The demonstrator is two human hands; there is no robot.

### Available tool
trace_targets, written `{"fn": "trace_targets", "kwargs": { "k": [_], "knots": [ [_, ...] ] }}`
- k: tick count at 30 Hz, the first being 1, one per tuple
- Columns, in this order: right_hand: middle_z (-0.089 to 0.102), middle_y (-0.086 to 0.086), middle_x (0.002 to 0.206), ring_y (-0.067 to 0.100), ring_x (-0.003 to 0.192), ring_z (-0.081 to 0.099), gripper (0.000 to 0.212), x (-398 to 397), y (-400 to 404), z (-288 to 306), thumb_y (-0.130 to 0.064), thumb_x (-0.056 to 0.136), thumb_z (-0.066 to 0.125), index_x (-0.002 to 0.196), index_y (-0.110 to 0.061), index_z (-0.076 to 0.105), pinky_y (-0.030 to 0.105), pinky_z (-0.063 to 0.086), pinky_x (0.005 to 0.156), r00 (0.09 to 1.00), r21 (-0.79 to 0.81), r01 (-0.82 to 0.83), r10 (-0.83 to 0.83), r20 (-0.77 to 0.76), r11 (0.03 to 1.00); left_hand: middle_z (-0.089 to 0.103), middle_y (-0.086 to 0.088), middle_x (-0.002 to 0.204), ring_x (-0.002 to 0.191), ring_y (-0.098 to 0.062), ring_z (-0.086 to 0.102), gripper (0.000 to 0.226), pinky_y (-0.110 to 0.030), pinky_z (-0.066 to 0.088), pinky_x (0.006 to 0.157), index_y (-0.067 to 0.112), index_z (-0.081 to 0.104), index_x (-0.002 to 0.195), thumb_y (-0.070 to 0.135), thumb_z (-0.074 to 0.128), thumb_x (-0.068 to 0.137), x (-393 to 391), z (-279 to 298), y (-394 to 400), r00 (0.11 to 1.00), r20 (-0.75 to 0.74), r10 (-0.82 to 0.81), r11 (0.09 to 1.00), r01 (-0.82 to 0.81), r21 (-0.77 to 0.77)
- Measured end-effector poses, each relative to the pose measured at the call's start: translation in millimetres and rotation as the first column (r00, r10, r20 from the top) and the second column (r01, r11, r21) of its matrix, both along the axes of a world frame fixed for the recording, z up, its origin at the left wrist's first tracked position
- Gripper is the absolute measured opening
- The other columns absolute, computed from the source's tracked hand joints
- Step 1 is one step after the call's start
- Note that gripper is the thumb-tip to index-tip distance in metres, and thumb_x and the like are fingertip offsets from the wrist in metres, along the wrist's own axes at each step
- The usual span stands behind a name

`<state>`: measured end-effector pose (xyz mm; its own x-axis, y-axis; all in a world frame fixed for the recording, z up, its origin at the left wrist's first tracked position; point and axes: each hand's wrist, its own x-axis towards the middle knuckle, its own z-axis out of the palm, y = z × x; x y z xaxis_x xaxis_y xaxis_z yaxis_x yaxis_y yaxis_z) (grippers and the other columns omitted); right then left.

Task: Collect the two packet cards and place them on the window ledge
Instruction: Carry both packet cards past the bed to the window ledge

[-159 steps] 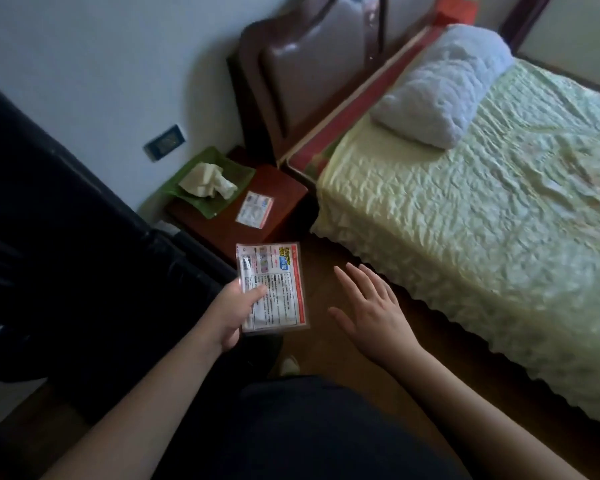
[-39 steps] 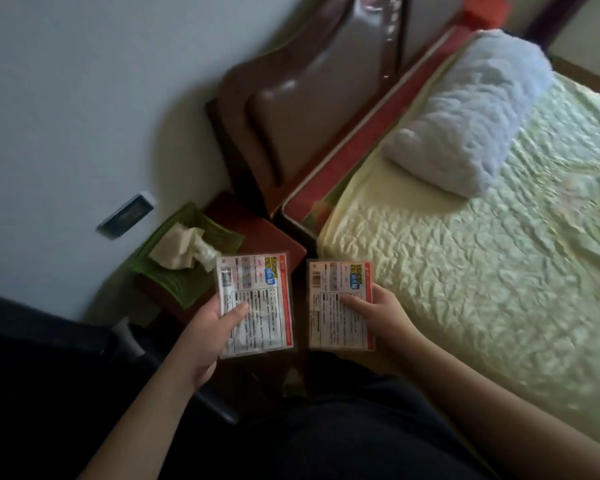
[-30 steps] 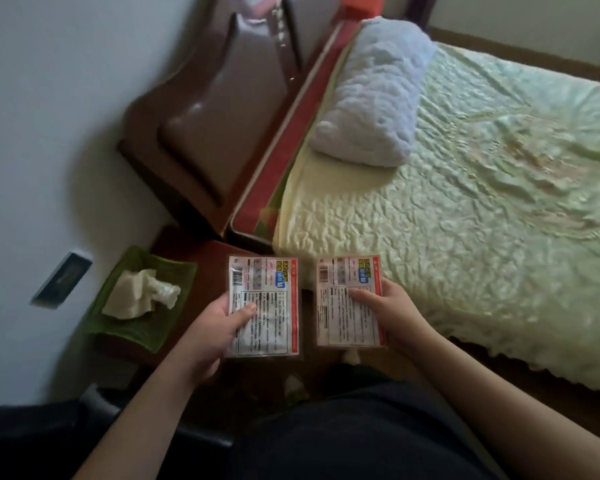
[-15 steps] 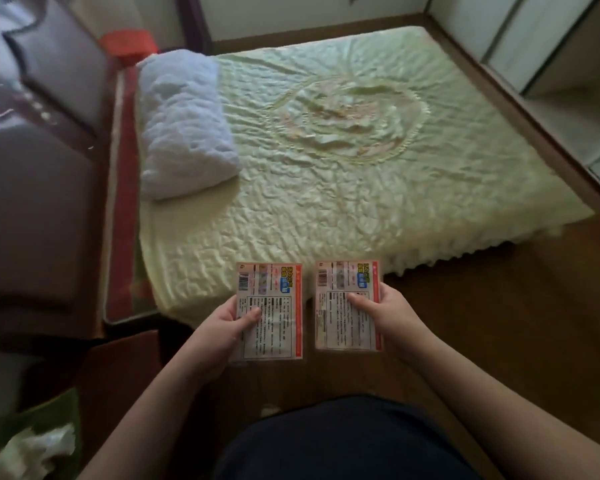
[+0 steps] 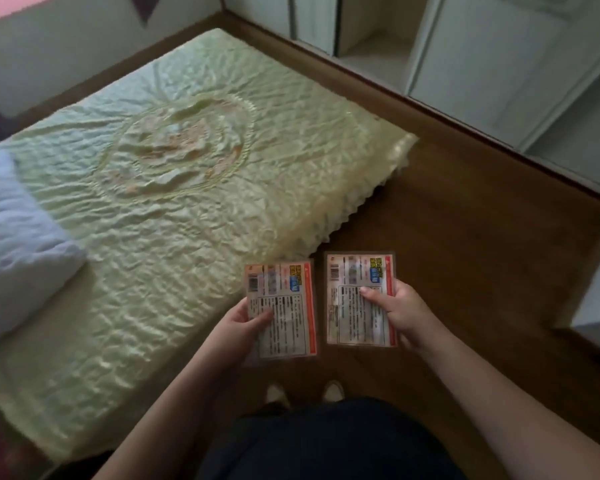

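**Both packet cards in hand, ledge not yet in sight**

The left hand (image 5: pixel 243 327) pinches one flat, clear-sleeved packet card with an orange edge and printed label (image 5: pixel 282 310) by its left margin, thumb on the face. The right hand (image 5: pixel 400 317) grips the matching second packet card (image 5: pixel 359 299) by its right margin the same way. The cards sit side by side, apart, at about 6 o'clock in the view, above the brown wooden floor (image 5: pixel 465 244). The pale green quilted bed (image 5: pixel 153 188) fills 10 o'clock; white cabinet panels (image 5: pixel 499 64) stand at 1 o'clock. No window ledge is visible. The cards look light, thin and fairly stiff, with a glossy, probably slippery sleeve, so an edge pinch with the thumb well in should hold.
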<state>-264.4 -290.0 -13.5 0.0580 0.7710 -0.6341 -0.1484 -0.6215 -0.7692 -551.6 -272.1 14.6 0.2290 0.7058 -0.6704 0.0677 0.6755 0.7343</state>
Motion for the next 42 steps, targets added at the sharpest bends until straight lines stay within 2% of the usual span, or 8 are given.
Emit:
{"fn": "trace_targets", "kwargs": {
  "k": [4,7,13,21,24,32,39,42],
  "knots": [
    [0.08,0.003,0.097,0.023,0.09,0.078,0.017,34.5,-4.2,-2.8,-0.02,0.093,0.066,0.11,-0.024,0.065,0.039,0.063,0.067,0.988,0.002,0.15,-0.15,-0.032,0.989,0.077,-0.018,0.106,0.098,-0.036,0.074,0.021,-0.056,0.058,0.086,0.012,0.063,0.117,0.015,0.057,0.097,40.8,-7.8,41.2,0.996,-0.002,-0.094,0.995,0.094,-0.018],
    [0.08,0.003,0.099,0.023,0.091,0.078,0.016,53.0,-3.4,-5.2,-0.024,0.094,0.065,0.11,-0.024,0.065,0.042,0.063,0.073,0.97,-0.002,0.242,-0.242,-0.01,0.97,0.077,-0.018,0.104,0.096,-0.035,0.075,0.02,-0.047,0.063,0.074,0.01,0.062,0.116,0.013,0.056,0.097,68.8,-14.9,74.4,0.987,0.027,-0.158,0.987,0.158,-0.029],
    [0.08,0.0,0.097,0.019,0.088,0.078,0.015,77.2,25.3,-0.8,-0.027,0.095,0.063,0.11,-0.024,0.065,0.036,0.063,0.066,0.923,-0.005,0.384,-0.384,0.029,0.923,0.078,-0.018,0.102,0.093,-0.035,0.076,0.02,-0.04,0.063,0.065,0.011,0.063,0.115,0.011,0.057,0.096,121.2,-16.6,151.4,0.953,0.13,-0.273,0.955,0.285,-0.08],
    [0.08,0.0,0.094,0.019,0.085,0.078,0.017,114.1,63.1,16.6,-0.03,0.093,0.066,0.108,-0.021,0.065,0.032,0.062,0.061,0.849,0.036,0.521,-0.522,0.083,0.853,0.077,-0.019,0.104,0.095,-0.036,0.075,0.039,-0.038,0.063,0.065,0.01,0.063,0.117,0.019,0.069,0.079,186.9,-9.6,245.7,0.852,0.193,-0.486,0.86,0.506,-0.069],
    [0.08,0.0,0.096,0.02,0.088,0.078,0.018,133.1,68.3,18.8,-0.028,0.093,0.065,0.109,-0.02,0.065,0.036,0.062,0.066,0.807,0.06,0.582,-0.585,0.078,0.811,0.077,-0.018,0.104,0.095,-0.035,0.076,0.042,-0.037,0.063,0.065,0.009,0.064,0.117,0.02,0.07,0.077,211.0,-11.3,267.7,0.816,0.214,-0.537,0.83,0.556,-0.037],
    [0.08,0.001,0.097,0.021,0.088,0.078,0.017,201.1,95.7,9.9,-0.025,0.094,0.064,0.11,-0.02,0.065,0.043,0.06,0.075,0.759,0.032,0.648,-0.649,0.056,0.761,0.078,-0.018,0.103,0.094,-0.035,0.076,0.027,-0.037,0.062,0.063,0.009,0.062,0.118,0.016,0.061,0.092,294.9,-35.2,306.2,0.781,0.136,-0.61,0.774,0.623,-0.108],
    [0.08,-0.001,0.093,0.02,0.084,0.078,0.017,304.8,131.6,1.4,-0.028,0.093,0.065,0.109,-0.024,0.065,0.038,0.061,0.068,0.765,0.007,0.643,-0.643,0.036,0.766,0.08,-0.014,0.097,0.088,-0.03,0.077,0.02,-0.034,0.062,0.06,0.01,0.062,0.117,0.013,0.055,0.099,392.5,-36.9,344.2,0.769,0.041,-0.637,0.765,0.638,-0.09],
    [0.08,-0.002,0.091,0.019,0.081,0.078,0.015,352.6,147.0,3.6,-0.029,0.093,0.065,0.107,-0.026,0.065,0.033,0.061,0.059,0.777,0.002,0.629,-0.629,0.035,0.777,0.079,-0.015,0.098,0.088,-0.03,0.077,0.02,-0.034,0.062,0.06,0.008,0.062,0.116,0.012,0.053,0.099,428.7,-31.9,357.5,0.765,0.013,-0.644,0.762,0.643,-0.08]
  ]
}}
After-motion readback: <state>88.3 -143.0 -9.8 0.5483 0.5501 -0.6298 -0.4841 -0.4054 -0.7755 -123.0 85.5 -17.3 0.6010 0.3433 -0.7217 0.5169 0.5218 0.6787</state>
